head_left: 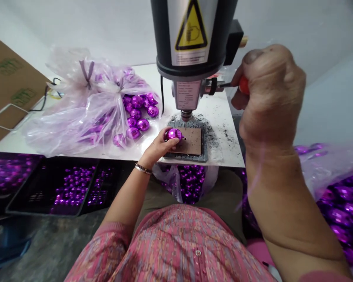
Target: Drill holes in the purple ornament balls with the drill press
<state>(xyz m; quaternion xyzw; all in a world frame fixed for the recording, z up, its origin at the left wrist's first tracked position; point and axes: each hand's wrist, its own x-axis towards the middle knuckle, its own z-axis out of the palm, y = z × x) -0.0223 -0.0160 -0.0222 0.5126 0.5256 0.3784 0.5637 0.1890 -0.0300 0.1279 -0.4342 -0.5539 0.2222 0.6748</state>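
Observation:
Between the thumb and fingers of my left hand (pixel 164 143) is a shiny purple mirrored ball (pixel 174 134). It sits over the brown board (pixel 194 141) on the drill press base (pixel 205 150), a little left of the drill bit (pixel 186 124). The bit's tip seems to be apart from the ball. My right hand (pixel 269 90) is raised at the right, its fingers wrapped round the red knob (pixel 244 85) of the feed lever on the drill press (pixel 191 51).
Plastic bags (pixel 85 113) and loose purple balls (pixel 138 113) lie on the white table (pixel 153 149) at left. Dark shavings (pixel 220 133) surround the base. Below are a black crate (pixel 47 196) of balls and an open bag (pixel 191 182) of balls at my lap; more balls (pixel 345 215) fill the right.

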